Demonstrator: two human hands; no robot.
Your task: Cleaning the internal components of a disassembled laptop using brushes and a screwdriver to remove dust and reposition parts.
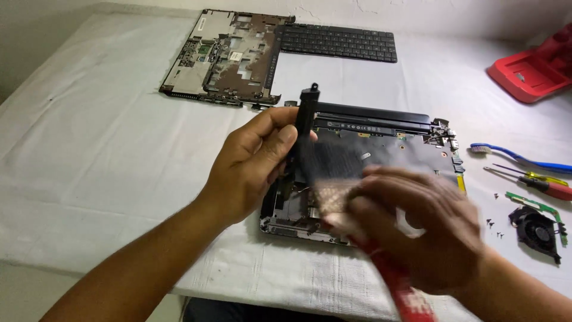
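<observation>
Blurred right hand [417,232], nearest the camera, grips a red-handled brush [396,286] over an opened laptop base.

Its fingers are curled tight round the handle, and the pale bristles [330,200] smear across the grey laptop base with its exposed circuit board [387,149], which lies on the white cloth-covered table [107,149]. The left hand [253,164] pinches an upright black plastic strip [307,119] between thumb and fingertips at the base's left edge. Risk, as I judge it: the fast sweep could snag a loose cable or flick the small screws [493,223] lying just right of the base, beside a black round fan [536,229], two screwdrivers [539,182] and a blue toothbrush [518,158]. Farther back rest a stripped laptop cover [223,56], a black keyboard [338,42] and a red plastic tray [530,71].
</observation>
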